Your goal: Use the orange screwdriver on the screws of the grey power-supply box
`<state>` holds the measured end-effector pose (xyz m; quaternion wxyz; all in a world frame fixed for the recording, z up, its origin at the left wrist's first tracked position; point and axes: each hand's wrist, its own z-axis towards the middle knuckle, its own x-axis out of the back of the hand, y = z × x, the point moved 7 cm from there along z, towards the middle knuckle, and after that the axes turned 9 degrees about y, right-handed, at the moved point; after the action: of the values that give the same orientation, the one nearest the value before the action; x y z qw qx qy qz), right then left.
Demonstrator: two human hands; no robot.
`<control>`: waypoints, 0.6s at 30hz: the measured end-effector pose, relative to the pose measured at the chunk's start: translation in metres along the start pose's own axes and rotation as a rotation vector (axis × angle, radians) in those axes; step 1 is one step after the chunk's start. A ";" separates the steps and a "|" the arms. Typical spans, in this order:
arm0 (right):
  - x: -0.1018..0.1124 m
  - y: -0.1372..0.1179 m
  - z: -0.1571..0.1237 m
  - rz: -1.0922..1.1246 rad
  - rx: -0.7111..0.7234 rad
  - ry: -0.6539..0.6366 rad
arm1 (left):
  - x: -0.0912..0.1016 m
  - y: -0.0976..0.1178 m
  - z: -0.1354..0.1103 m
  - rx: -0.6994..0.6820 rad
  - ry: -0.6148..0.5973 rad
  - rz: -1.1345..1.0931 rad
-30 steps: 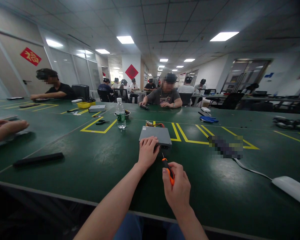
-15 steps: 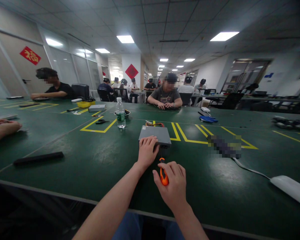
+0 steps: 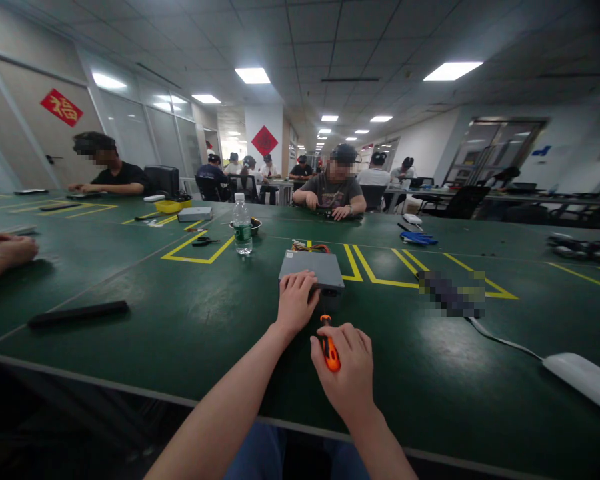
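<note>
- Head view: box (image 3: pixel 314 268), grey, lies flat on the green table (image 3: pixel 205 347), ahead of the person, near the middle of the picture.
- Wires (image 3: pixel 313 247), bundled, red and dark among them, come out at the box's far side.
- Left hand (image 3: pixel 295 303) on the box's near left part; fingers fairly straight, side by side over the top, not wrapped round. Thumb toward the near face; whether it pinches there, cannot tell.
- Right hand (image 3: pixel 347 367) holds the screwdriver (image 3: pixel 333 359), orange and black. Fingers bent over the handle from the right, thumb along the left; handle in the narrow gap between.
- Screwdriver points away from the person, at the box's near face. Shaft dim; whether the tip touches, cannot tell.
- Bottle (image 3: pixel 243 230), clear, green label, upright left of the box and farther off; bowl (image 3: pixel 256 227) just behind it.
- Black bar (image 3: pixel 80 313) well to the left, near the table's edge.
- Right side: a blurred-out object (image 3: pixel 450 293), white cable (image 3: pixel 505 342) running from it to a white case (image 3: pixel 583 377).
- Co-worker's hands (image 3: pixel 13 250) at the left edge; another person (image 3: pixel 335 190) sits opposite, head bent.
</note>
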<state>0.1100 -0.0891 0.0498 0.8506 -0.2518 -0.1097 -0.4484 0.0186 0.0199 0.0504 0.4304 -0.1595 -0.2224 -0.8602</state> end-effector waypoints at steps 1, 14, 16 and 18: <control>0.001 0.004 0.000 0.008 -0.044 0.022 | 0.000 0.000 0.000 -0.001 0.002 0.005; -0.007 -0.001 -0.002 -0.006 0.025 -0.088 | -0.002 -0.001 0.000 0.007 -0.005 -0.002; -0.004 0.002 -0.001 0.010 -0.011 -0.050 | -0.002 -0.001 0.000 0.004 -0.011 -0.001; -0.001 0.007 -0.002 0.024 -0.072 0.007 | -0.003 -0.001 -0.001 0.001 -0.012 0.000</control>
<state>0.1156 -0.0860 0.0458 0.8466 -0.2823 -0.0876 -0.4427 0.0191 0.0221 0.0484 0.4290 -0.1646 -0.2256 -0.8590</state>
